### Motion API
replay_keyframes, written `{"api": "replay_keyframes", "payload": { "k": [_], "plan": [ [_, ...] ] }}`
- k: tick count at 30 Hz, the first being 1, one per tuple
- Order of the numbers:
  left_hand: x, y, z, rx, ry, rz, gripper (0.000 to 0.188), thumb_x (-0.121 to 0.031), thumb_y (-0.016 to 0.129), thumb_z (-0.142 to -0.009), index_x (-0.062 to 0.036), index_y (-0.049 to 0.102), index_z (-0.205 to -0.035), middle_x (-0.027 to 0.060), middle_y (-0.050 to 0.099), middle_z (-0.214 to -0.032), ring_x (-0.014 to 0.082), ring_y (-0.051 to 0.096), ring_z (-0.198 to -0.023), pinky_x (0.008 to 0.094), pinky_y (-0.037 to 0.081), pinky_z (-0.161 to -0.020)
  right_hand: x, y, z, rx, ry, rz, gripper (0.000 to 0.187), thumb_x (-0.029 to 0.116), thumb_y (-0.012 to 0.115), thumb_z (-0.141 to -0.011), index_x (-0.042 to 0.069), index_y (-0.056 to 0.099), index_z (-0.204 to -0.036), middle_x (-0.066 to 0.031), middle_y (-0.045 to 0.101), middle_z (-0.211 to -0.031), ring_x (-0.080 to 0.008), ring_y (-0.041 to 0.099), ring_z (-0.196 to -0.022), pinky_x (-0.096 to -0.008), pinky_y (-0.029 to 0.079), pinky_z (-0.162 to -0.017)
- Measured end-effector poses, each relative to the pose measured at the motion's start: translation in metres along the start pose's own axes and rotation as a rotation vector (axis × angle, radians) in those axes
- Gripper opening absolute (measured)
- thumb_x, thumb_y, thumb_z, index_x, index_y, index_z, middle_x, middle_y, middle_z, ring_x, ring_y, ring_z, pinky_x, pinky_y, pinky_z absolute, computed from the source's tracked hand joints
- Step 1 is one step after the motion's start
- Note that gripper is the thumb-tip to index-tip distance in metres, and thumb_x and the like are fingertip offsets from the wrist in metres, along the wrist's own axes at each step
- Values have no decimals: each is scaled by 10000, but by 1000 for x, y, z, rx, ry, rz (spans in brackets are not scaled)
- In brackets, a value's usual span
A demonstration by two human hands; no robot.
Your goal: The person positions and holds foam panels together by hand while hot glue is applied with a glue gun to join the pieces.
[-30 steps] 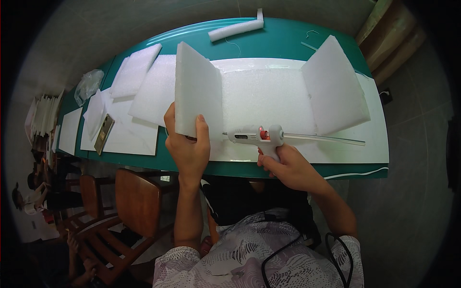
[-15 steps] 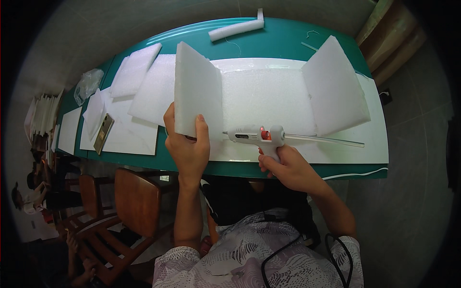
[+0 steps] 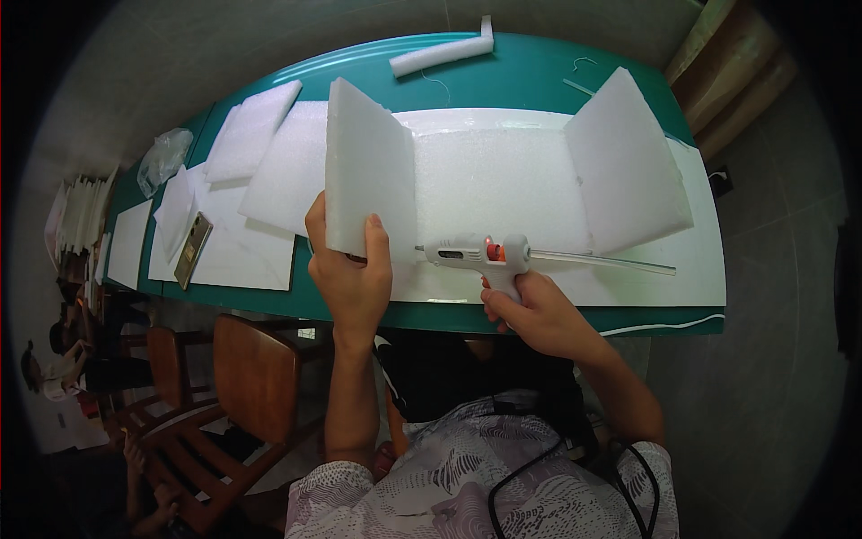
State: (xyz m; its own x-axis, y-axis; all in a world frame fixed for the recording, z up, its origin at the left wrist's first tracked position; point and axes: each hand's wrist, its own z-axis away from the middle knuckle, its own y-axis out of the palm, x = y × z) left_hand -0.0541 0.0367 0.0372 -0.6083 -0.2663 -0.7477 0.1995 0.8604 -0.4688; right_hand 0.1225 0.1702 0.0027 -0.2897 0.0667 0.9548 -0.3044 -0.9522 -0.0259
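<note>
Gripped by my left hand (image 3: pixel 352 278) at its near edge, a white foam panel (image 3: pixel 368 171) stands upright along the left side of a flat foam sheet (image 3: pixel 498 180). My right hand (image 3: pixel 530 305) is closed round the handle of a white hot glue gun (image 3: pixel 476 253). The gun's nozzle points left at the foot of the held panel, close to my left hand. From the gun's back sticks a long clear glue stick (image 3: pixel 611 262). A second foam panel (image 3: pixel 628 166) rises at the right side of the flat sheet, leaning outward.
A white board (image 3: pixel 673 278) lies under the foam on the green table (image 3: pixel 350 58). More foam sheets (image 3: pixel 256 135), a phone (image 3: pixel 193 250) and a clear plastic bag (image 3: pixel 166 160) lie to the left. A foam strip (image 3: pixel 440 56) is at the back. Wooden chairs (image 3: pixel 256 377) stand at lower left, near other people.
The glue stick's back end has shifted slightly left toward the gun. Both hands keep nearly the same place, and the foam panels stand as before.
</note>
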Motion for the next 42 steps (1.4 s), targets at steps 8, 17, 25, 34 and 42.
{"api": "replay_keyframes", "payload": {
  "k": [8,17,25,34,42],
  "plan": [
    [-3,0,0,-3,45,-31,445,-47,594,-903,10,413,-1306,230,672,-982,275,716,-817,357,591,-699,0,-1,0,19,9,26,295,205,567,-967,-64,581,-1088,-84,631,-852,-139,620,-765,-291,530,-672],
    [1,1,-1,-21,132,-44,438,-43,588,-904,17,419,-1303,234,677,-989,278,717,-828,361,591,-714,0,1,2,-41,-69,26,291,219,566,-946,-62,574,-1023,-144,650,-818,-228,645,-749,-361,507,-712],
    [0,1,-1,-23,121,-41,440,-42,593,-898,14,423,-1299,230,674,-997,284,716,-835,364,589,-716,2,-1,0,23,-29,62,279,203,560,-955,-41,584,-1087,-86,653,-888,-143,638,-816,-287,530,-673],
    [2,1,-1,-23,125,-38,441,-43,594,-898,16,422,-1299,228,673,-1005,288,716,-842,363,587,-720,1,0,-1,12,-16,78,281,211,567,-960,-44,586,-1076,-86,648,-867,-141,631,-791,-285,523,-667],
    [-2,0,0,-4,50,-3,441,-40,589,-904,17,418,-1306,235,676,-1003,282,716,-840,363,587,-724,1,2,1,-32,-34,118,288,223,574,-963,-47,588,-1065,-70,614,-807,-129,597,-719,-284,509,-638]
  ]
}}
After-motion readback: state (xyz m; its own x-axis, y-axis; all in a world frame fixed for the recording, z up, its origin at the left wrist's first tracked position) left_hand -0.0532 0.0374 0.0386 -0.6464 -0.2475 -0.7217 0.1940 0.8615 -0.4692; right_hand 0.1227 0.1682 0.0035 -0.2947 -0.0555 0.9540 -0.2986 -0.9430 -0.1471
